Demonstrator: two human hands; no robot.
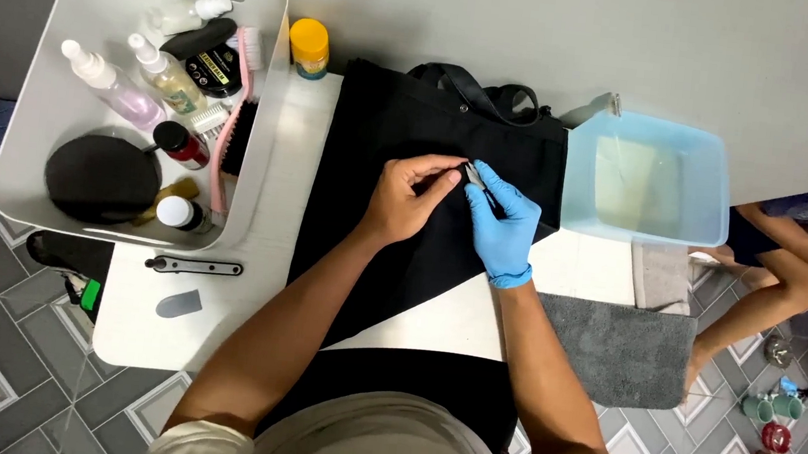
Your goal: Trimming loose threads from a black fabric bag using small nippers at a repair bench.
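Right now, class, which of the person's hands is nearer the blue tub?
Right. The gloved right hand lies just left of the blue tub; the bare left hand sits farther left on the black bag.

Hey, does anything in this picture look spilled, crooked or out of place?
Nothing looks spilled or damaged. The one odd thing is that only the right hand wears a blue glove; the left hand is bare. Both pinch at one spot on the black bag, which lies flat on the white table. The blue basin overhangs the table's edge.
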